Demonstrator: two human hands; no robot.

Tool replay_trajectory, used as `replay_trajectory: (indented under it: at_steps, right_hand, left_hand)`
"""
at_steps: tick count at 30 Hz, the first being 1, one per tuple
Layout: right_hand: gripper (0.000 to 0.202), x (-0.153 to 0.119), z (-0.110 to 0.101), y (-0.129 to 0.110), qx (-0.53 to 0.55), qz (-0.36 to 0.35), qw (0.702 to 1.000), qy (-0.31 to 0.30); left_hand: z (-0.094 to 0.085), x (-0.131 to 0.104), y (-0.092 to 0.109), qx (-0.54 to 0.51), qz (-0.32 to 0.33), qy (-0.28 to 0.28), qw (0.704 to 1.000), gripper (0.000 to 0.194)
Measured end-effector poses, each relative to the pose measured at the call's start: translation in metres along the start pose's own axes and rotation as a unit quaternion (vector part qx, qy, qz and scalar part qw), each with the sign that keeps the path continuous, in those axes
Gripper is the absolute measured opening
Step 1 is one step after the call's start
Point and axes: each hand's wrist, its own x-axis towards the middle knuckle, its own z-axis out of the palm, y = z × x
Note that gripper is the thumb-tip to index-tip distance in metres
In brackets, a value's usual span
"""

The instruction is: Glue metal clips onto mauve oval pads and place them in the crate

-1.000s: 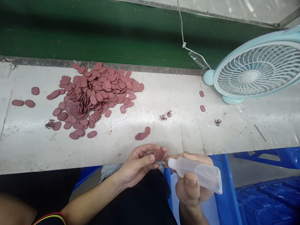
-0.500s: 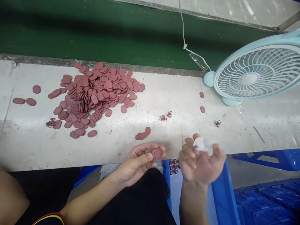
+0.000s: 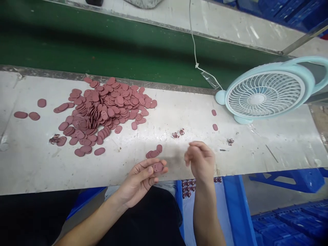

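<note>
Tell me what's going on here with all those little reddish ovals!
A person's left hand is holding one flat reddish oval with small dark marks on it, between thumb and fingers. The right hand is a bit blurry, with curled fingers, and I can't see anything in it. A big pile of similar ovals lies on the white table, and a small overlapping group is just beyond the left hand. A light-blue fan stands off to the right.

I count one fan [image 3: 257, 99], one cord [image 3: 194, 41], two hands [image 3: 201, 160] and one held oval [image 3: 158, 167]; two loose ovals [image 3: 214, 112] near the fan, three stray ovals [image 3: 34, 116] far left. The heap [image 3: 110, 106] overlaps too much to count.
</note>
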Motion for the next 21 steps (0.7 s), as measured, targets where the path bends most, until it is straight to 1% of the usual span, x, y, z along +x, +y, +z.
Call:
replay_trajectory:
  at_steps: [1,2,3,4,5,6,7,9,12,14,17,18,19,21]
  right_hand:
    - [0.023,0.008,0.007,-0.001,-0.117,-0.019,0.993,0.001]
    - [0.025,0.018,0.013,-0.001,-0.24,-0.046,0.97,-0.003]
    - [0.03,0.028,0.017,0.0,-0.374,-0.075,0.924,-0.013]
    - [0.035,0.039,0.019,0.001,-0.484,-0.1,0.869,-0.027]
    - [0.04,0.049,0.02,0.001,-0.555,-0.116,0.822,-0.045]
    - [0.043,0.056,0.02,0.002,-0.583,-0.122,0.801,-0.063]
    - [0.043,0.062,0.019,0.002,-0.59,-0.124,0.795,-0.075]
    - [0.039,0.066,0.015,0.001,-0.594,-0.123,0.791,-0.08]
    - [0.031,0.062,0.008,-0.004,-0.598,-0.113,0.79,-0.072]
    - [0.026,0.056,0.004,-0.01,-0.59,-0.107,0.798,-0.063]
    - [0.019,0.042,0.0,-0.019,-0.565,-0.098,0.818,-0.048]
    - [0.016,0.036,0.0,-0.02,-0.552,-0.093,0.827,-0.045]
    - [0.014,0.028,0.001,-0.021,-0.53,-0.084,0.843,-0.041]
    - [0.014,0.012,0.002,-0.019,-0.451,-0.048,0.891,-0.026]
  left_hand:
    - [0.0,-0.001,0.001,-0.001,0.0,0.0,1.0,0.02]
    - [0.0,-0.001,0.001,-0.001,0.0,0.0,1.0,0.02]
    - [0.0,-0.002,0.001,-0.002,0.001,-0.001,1.0,0.02]
    - [0.0,-0.002,0.002,-0.003,0.001,-0.001,1.0,0.021]
    - [0.0,-0.003,0.002,-0.004,0.002,0.0,1.0,0.021]
    - [-0.001,-0.004,0.002,-0.005,0.003,0.0,1.0,0.021]
    - [-0.001,-0.004,0.003,-0.006,0.005,0.001,1.0,0.021]
    - [-0.002,-0.005,0.003,-0.008,0.008,0.004,1.0,0.021]
    - [-0.004,-0.004,0.004,-0.013,0.011,0.006,1.0,0.021]
    - [-0.004,-0.003,0.005,-0.016,0.011,0.003,1.0,0.021]
    - [-0.003,0.0,0.005,-0.018,0.01,-0.004,1.0,0.02]
    - [-0.003,0.0,0.005,-0.019,0.01,-0.006,1.0,0.019]
    - [-0.003,0.001,0.005,-0.019,0.009,-0.007,1.0,0.019]
    - [-0.004,0.002,0.006,-0.02,0.007,-0.011,1.0,0.019]
